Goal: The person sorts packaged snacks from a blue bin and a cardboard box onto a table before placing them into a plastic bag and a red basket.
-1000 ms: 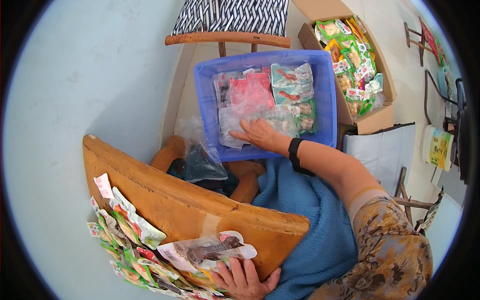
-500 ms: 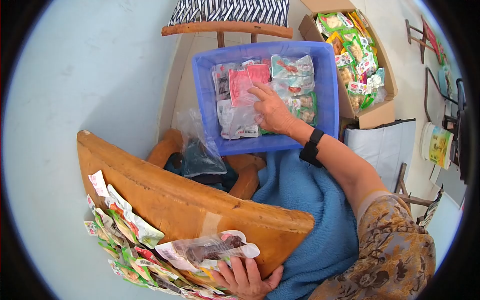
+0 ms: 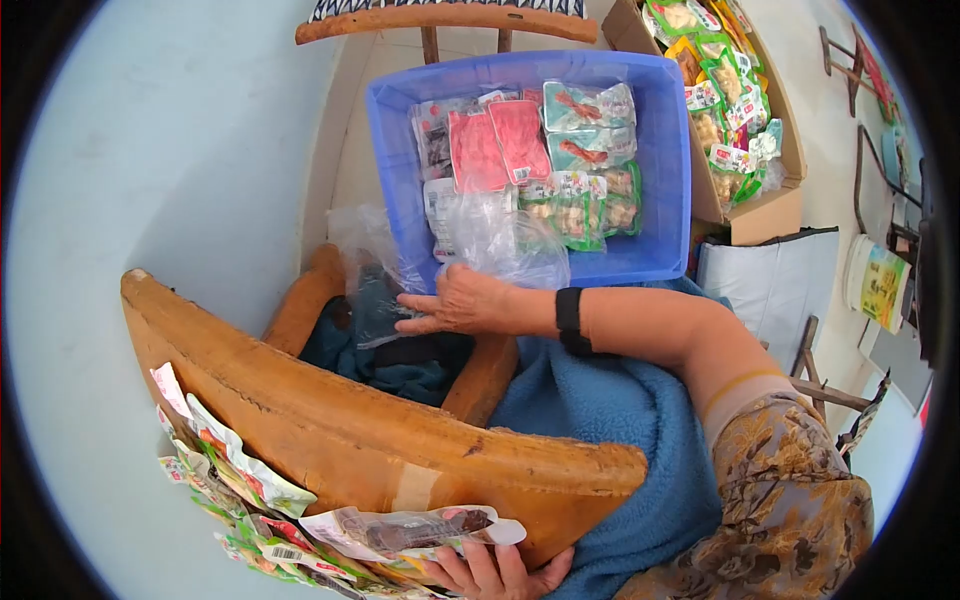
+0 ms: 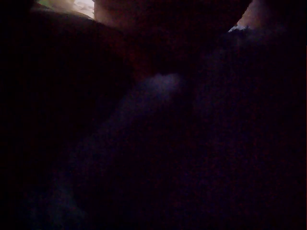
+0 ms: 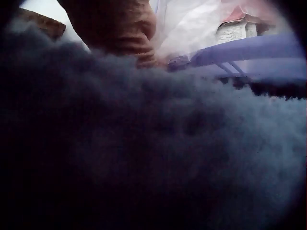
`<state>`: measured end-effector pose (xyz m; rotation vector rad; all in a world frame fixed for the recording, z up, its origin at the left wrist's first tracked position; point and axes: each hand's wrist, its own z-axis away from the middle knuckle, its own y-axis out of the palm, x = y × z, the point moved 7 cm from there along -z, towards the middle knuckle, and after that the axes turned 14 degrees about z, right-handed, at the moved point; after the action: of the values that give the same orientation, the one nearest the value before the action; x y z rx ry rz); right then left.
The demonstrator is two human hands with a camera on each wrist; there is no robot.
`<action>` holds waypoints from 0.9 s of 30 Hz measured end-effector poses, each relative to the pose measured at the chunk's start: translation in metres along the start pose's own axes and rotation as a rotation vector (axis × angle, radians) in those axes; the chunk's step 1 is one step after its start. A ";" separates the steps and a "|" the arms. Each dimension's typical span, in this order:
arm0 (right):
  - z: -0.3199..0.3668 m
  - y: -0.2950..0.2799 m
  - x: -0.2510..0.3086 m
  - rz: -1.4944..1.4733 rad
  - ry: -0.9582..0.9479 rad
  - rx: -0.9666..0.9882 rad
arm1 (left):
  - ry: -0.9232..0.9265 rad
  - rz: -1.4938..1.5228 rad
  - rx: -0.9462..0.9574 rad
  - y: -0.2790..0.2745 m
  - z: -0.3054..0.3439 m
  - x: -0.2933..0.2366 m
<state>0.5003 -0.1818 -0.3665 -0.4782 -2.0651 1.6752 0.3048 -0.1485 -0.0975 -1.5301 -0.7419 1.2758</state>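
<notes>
My right hand [image 3: 465, 303] is just outside the near left corner of a blue plastic bin [image 3: 530, 66]. It pinches a clear plastic bag [image 3: 500, 245] that trails back over the bin's rim, while two fingers stick out to the left. Flat in the bin lie red packets [image 3: 521, 140], teal-and-white packets [image 3: 590, 150] and green packets [image 3: 575, 212]. My left hand [image 3: 500, 574] rests at the near edge of a thick wooden board [image 3: 400, 440], fingers spread beside a clear-fronted packet [image 3: 410, 530] with dark contents. The left wrist view is nearly black.
A cardboard box [image 3: 765, 215] full of snack packets [image 3: 735, 80] stands right of the bin. More packets [image 3: 235, 450] crowd the board's left side. Another clear bag [image 3: 365, 235] hangs beside the bin's left wall. Blue fleece [image 3: 640, 480] covers the lap; a striped-seat stool [image 3: 450, 22] stands behind.
The right hand has drawn the clear bag off the packets toward the bin's near left corner, uncovering green packets. The left hand stays at the board's edge. The view has shifted slightly.
</notes>
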 end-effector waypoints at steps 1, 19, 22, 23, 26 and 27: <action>-0.004 0.007 0.004 0.079 -0.006 0.087 | -0.002 0.002 0.004 0.000 0.001 0.000; -0.004 0.008 0.009 0.167 -0.013 -0.178 | 0.004 -0.023 0.031 -0.002 0.000 -0.001; -0.004 -0.001 0.005 0.176 0.071 -0.223 | 0.002 -0.012 0.025 -0.002 -0.001 -0.001; -0.005 -0.004 0.002 0.166 0.126 -0.213 | -0.004 -0.011 0.033 -0.002 -0.001 -0.001; -0.009 -0.003 0.003 0.123 0.108 -0.166 | 0.003 -0.007 0.035 -0.002 -0.002 -0.001; -0.009 -0.002 0.002 0.124 0.108 -0.168 | 0.013 -0.005 0.030 -0.002 -0.002 -0.001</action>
<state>0.5037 -0.1737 -0.3626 -0.7485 -2.1442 1.5132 0.3066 -0.1492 -0.0949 -1.5103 -0.7144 1.2667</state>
